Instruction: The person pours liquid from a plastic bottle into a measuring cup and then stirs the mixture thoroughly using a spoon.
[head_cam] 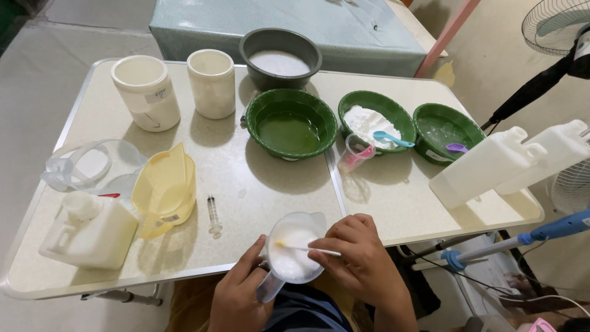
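Observation:
My left hand grips the handle of a clear measuring cup filled with white foamy liquid, held at the table's near edge. My right hand pinches a thin white stick whose tip rests in the white liquid. A small syringe lies on the table just left of the cup.
On the folding table: green bowl of greenish liquid, green bowl of white powder with blue spoon, green bowl with purple spoon, grey bowl, two white tubs, yellow jug, white jerrycans, a small cup.

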